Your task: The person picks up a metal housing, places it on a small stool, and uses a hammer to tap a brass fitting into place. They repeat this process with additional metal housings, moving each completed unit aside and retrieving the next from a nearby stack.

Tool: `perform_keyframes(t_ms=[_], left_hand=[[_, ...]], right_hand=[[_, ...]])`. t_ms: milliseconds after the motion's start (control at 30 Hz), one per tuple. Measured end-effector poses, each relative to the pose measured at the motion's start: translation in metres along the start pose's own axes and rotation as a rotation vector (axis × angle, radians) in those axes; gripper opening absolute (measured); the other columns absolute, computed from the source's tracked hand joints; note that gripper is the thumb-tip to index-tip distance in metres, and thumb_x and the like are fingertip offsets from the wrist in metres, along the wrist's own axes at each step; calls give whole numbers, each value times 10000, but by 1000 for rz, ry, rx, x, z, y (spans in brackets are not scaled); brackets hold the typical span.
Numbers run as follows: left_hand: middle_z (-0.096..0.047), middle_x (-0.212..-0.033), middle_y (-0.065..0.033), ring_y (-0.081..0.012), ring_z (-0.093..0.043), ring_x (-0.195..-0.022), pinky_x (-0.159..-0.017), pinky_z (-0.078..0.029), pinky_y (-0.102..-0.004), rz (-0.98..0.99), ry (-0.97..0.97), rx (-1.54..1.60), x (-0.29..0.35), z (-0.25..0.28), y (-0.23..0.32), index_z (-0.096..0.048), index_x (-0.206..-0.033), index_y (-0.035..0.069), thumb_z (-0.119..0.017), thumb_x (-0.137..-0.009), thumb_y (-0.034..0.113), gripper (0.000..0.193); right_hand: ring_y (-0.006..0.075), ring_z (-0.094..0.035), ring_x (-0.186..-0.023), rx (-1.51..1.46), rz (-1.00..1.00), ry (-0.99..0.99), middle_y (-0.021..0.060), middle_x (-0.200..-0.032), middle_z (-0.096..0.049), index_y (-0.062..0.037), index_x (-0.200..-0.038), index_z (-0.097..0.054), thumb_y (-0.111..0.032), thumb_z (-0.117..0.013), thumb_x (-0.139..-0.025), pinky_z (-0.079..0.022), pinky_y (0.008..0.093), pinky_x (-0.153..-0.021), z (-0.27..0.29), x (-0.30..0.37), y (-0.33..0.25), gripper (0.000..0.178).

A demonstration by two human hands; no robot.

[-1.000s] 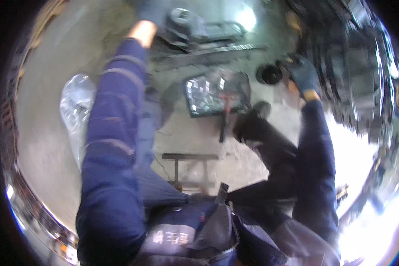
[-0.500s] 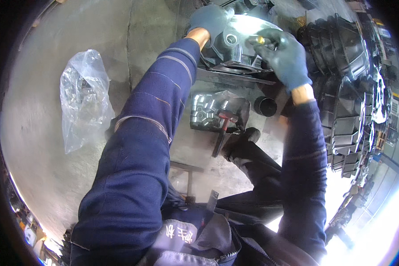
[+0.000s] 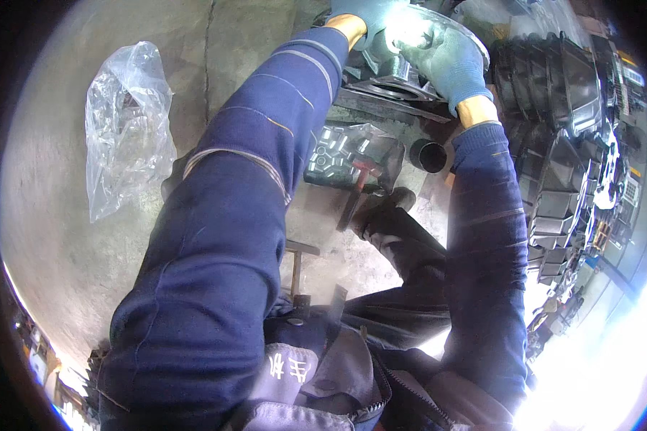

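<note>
A grey metal housing with a round flanged opening lies in front of me at the top of the view. My left hand, in a blue-grey glove, rests at its left side; the fingers are lost at the picture's edge and in glare. Over the housing's right side, my gloved right hand has its fingers curled together against the metal. Strong light washes out the fingertips, so whatever they pinch is hidden.
Below the housing are a shiny black moulded tray, a red-headed hammer and a dark round cup. Black ribbed parts are stacked at the right. A clear plastic bag lies on the floor at the left.
My right hand has moved up and inward onto the housing. The small yellow-ended piece seen in its fingers before is out of sight. The floor items appear higher, as the view has tilted.
</note>
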State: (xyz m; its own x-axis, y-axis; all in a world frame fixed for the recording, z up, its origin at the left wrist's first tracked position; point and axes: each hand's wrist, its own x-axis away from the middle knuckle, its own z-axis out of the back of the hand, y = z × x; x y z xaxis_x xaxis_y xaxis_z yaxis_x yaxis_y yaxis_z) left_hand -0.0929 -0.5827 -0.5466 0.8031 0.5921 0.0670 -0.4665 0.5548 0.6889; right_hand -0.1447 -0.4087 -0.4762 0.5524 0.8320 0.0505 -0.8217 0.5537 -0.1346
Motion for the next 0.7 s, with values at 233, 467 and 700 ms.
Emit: perform_keyframes(t_ms=[233, 467, 700], left_hand=[[-732, -967, -233, -412, -727, -936, -807, -549, -521, -61, 36, -16, -8, -11, -9, -792, -935, 64, -504, -976, 559, 574], [-734, -931, -222, -400, -731, -919, -800, -553, -516, -67, 71, -30, -8, -12, -11, -793, -903, 73, -516, -966, 546, 552], [-734, -960, -227, -408, -724, -937, -817, -547, -519, -78, 21, -37, -3, -4, -3, -786, -917, 58, -494, -985, 513, 545]], right_hand=[[392, -722, -966, 72, 17, -21, 213, -1055, -752, -61, -1107, -770, -495, -720, -862, -563, 497, -874, 0, -4, -3, 501], [396, -714, -989, 94, 26, -9, 210, -1076, -748, -69, -1132, -761, -472, -713, -850, -560, 492, -871, -6, -7, -4, 494], [360, -722, -947, 205, 171, 76, 180, -1047, -755, -104, -1103, -770, -459, -642, -931, -565, 485, -826, -13, -6, 1, 415]])
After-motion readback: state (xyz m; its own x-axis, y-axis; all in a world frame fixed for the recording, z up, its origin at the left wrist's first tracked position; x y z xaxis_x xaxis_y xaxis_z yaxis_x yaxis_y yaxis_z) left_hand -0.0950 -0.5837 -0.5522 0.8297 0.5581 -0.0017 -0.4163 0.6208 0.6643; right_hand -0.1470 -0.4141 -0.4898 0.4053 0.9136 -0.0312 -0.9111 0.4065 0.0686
